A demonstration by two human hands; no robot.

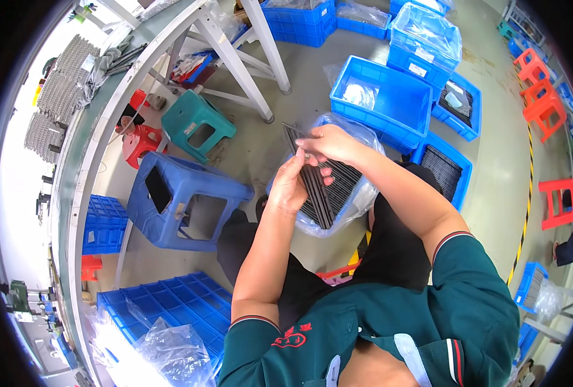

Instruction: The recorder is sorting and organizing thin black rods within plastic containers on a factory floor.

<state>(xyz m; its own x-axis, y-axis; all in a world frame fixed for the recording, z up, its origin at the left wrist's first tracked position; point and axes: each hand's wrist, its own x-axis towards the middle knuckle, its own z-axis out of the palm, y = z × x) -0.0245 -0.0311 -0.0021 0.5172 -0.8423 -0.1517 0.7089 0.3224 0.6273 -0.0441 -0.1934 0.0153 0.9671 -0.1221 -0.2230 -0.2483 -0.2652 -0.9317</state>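
Note:
A bundle of long, thin dark strips (319, 197) lies slanted in my left hand (289, 185), whose fingers are wrapped round its middle. My right hand (333, 143) is closed at the bundle's upper part, thumb and fingers pinching a dark strip; the fingertips of both hands nearly meet there. Just beneath the hands, between my knees, stands a bin lined with clear plastic (368, 195). Rows of similar dark strips (346, 178) fill it, partly hidden by my hands and the bundle.
Beyond the lined bin stands an open blue crate (390, 115) with a little clear plastic inside. Another blue bin (462, 188) of dark strips is at its right. On the left are a blue stool (199, 187) bearing a black phone, a green stool (193, 119) and a workbench (83, 161).

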